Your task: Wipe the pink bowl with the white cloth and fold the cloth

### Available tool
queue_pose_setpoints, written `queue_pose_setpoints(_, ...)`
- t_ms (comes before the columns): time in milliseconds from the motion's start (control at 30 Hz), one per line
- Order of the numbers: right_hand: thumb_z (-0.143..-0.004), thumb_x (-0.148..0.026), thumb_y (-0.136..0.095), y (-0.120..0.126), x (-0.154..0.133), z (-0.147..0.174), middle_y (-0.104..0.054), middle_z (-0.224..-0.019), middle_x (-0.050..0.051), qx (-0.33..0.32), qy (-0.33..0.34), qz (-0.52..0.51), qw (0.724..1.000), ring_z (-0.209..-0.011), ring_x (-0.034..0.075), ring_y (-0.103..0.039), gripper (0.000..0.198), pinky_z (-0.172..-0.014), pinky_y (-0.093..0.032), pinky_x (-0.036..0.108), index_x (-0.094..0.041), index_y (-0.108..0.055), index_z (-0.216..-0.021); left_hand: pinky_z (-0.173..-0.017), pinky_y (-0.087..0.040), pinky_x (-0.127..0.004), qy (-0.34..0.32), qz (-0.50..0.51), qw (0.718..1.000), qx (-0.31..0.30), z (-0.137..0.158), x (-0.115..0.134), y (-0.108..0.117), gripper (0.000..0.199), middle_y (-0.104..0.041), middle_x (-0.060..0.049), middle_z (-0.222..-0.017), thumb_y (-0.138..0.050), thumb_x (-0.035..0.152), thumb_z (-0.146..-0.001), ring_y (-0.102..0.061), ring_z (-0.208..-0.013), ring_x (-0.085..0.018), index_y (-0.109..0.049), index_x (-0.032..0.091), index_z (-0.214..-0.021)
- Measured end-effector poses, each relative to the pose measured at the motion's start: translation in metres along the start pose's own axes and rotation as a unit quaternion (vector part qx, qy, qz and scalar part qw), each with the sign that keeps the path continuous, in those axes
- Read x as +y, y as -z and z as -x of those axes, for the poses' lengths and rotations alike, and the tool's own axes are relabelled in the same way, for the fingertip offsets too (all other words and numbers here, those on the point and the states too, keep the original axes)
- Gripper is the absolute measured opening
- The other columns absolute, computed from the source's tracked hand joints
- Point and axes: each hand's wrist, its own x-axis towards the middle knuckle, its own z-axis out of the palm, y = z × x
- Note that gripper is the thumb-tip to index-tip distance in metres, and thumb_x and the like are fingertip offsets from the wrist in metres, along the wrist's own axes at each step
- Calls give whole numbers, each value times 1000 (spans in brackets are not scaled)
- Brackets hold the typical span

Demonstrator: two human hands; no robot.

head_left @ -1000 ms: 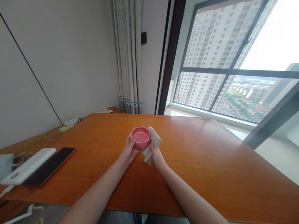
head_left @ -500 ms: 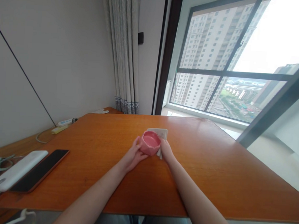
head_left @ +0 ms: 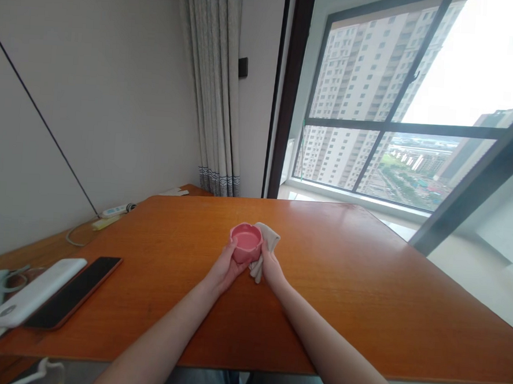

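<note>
A small pink ashtray-like bowl (head_left: 246, 253) is held up over the wooden table (head_left: 184, 234), its opening tilted toward me. My left hand (head_left: 226, 265) grips it from the left, thumb at the rim and fingers underneath. A pale grey cloth (head_left: 268, 235) is bunched in my right hand (head_left: 271, 265), whose fingers press it against the bowl's right side. Part of the cloth hangs below the bowl. The fingertips of my right hand are partly hidden by the cloth and bowl.
At the left lie a dark phone (head_left: 74, 294) and a white power bank (head_left: 35, 291) with a cable. Farther back are a power strip (head_left: 115, 210) and a yellow object (head_left: 105, 223). A curtain (head_left: 214, 97) hangs beyond the table, beside a large window.
Both hands, with the bowl and cloth, have shifted slightly left. The cloth has been moved round the bowl's right side, and more of it hangs below.
</note>
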Motion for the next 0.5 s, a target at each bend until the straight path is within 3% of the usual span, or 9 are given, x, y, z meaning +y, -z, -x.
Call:
queue_pose_setpoints(167,-77,-57,-52,-7,-2,7,-51,-134,4,17,79,4,997,-121,20,-48,65,-102,-39,33,-25,-43,-133,-77,-54,-33,-14,-40,999,-7,3,-6,1,54,-56,-8,-124,-64,31,-79,-63,-93,-18,-37,29,-126)
queue_pose_setpoints(367,-78,-51,-51,19,-23,-7,-66,-112,4,28,26,51,998,-106,26,-58,51,-89,-47,34,-19,-59,-117,-87,-49,-38,55,-67,991,-102,10,6,-3,59,-54,-14,-128,-45,59,-82,-57,-109,-26,-46,21,-128)
queue_pose_setpoints(500,-76,-45,-55,27,-32,-7,-69,-105,3,-38,16,67,997,-104,25,-60,39,-89,-46,33,-20,-66,-104,-83,-51,-42,113,-95,982,-122,13,13,-2,58,-52,-13,-131,-50,54,-82,-56,-110,-29,-45,22,-130)
